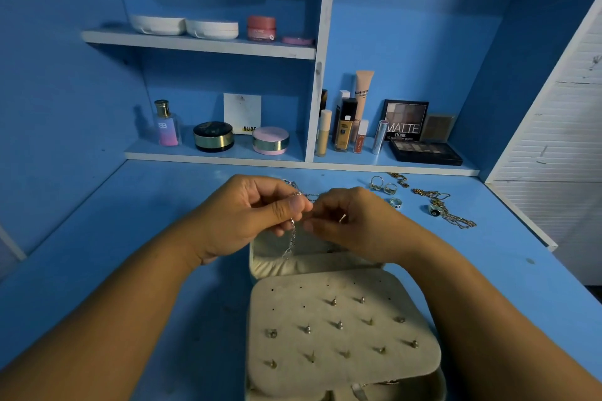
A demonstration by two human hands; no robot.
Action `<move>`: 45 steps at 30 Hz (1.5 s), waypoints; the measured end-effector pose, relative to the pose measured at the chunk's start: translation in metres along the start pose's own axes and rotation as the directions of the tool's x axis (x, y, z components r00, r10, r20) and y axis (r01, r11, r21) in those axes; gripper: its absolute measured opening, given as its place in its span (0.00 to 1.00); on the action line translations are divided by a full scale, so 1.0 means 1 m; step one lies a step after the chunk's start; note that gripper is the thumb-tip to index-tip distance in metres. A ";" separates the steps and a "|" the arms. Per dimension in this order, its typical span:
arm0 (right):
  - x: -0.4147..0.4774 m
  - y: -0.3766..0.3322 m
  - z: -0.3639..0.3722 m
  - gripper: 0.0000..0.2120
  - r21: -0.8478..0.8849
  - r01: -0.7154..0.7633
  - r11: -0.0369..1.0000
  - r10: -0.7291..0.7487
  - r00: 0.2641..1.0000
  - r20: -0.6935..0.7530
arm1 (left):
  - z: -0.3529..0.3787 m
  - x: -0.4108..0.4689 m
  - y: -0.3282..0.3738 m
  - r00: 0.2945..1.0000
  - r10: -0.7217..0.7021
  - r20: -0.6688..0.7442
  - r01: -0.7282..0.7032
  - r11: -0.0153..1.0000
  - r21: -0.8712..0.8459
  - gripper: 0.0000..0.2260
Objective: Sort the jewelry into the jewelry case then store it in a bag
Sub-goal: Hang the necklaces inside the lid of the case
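A beige jewelry case (pixel 260 257) lies open on the blue desk. Its flat earring panel (pixel 338 325) holds several stud earrings. Above the case's far half, my left hand (pixel 247 215) and my right hand (pixel 351 221) both pinch a thin silver chain (pixel 291 238). One end of the chain dangles down toward the case's pocket; another part trails behind my hands on the desk. To the right on the desk lie several rings (pixel 389 188) and gold chains (pixel 456 218).
Shelves at the back carry cosmetics: a perfume bottle (pixel 166 124), round compacts (pixel 213 137), foundation tubes (pixel 345 127) and eyeshadow palettes (pixel 423 150). A white slatted panel (pixel 553 146) stands at the right, past the desk's edge.
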State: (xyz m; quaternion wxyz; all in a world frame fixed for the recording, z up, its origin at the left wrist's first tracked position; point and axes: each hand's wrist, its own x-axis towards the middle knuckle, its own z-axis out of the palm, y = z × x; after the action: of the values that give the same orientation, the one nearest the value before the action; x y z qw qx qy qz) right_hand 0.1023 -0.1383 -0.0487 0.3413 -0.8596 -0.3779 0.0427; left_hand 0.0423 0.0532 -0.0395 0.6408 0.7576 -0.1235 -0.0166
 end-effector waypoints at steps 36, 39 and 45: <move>-0.012 -0.001 -0.028 0.10 0.321 -0.101 0.942 0.075 0.993 0.093 | 0.006 0.006 -0.021 0.994 0.097 -0.051 -0.058 0.861 0.505 0.10; -0.012 -0.004 -0.027 0.09 0.298 -0.096 0.950 0.070 0.993 0.099 | 0.014 0.006 -0.021 0.993 0.105 0.044 -0.114 0.877 0.466 0.09; -0.011 -0.005 -0.025 0.09 0.275 -0.081 0.958 0.069 0.996 0.052 | 0.018 0.008 -0.028 0.994 0.104 0.038 -0.110 0.891 0.440 0.05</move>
State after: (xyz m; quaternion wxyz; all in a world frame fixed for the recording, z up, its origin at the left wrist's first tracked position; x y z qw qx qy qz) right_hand 0.0997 -0.1574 -0.0281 0.4481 -0.8161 -0.3424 0.1261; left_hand 0.0513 0.0381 -0.0688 0.4517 0.8748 -0.1698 0.0423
